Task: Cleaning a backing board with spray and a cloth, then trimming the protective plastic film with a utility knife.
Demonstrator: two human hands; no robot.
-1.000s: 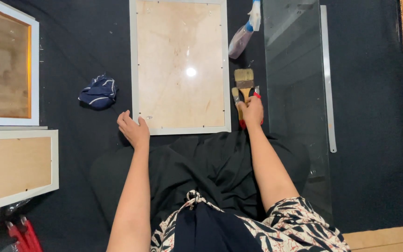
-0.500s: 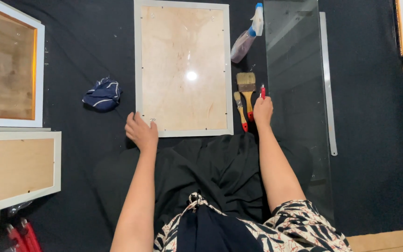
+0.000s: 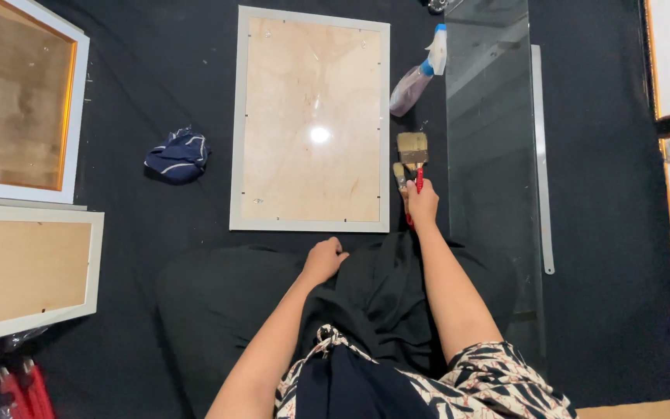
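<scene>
Pulling back from the frame's lower edge, the left hand (image 3: 324, 260) is now resting loosely curled and empty on the black cloth in the lap.

Right hand (image 3: 423, 203) is closing around the red handle of the paintbrush (image 3: 413, 155), lying just right of the picture frame (image 3: 310, 120); earlier it was only reaching. Swinging the brush wide is risking a knock against the glass sheet (image 3: 494, 155) or the spray bottle (image 3: 419, 74) close by.

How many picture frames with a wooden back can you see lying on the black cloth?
3. One grey frame lies in the middle ahead of the person; a white frame at upper left; another pale frame just below it. More may lie out of view.
</scene>
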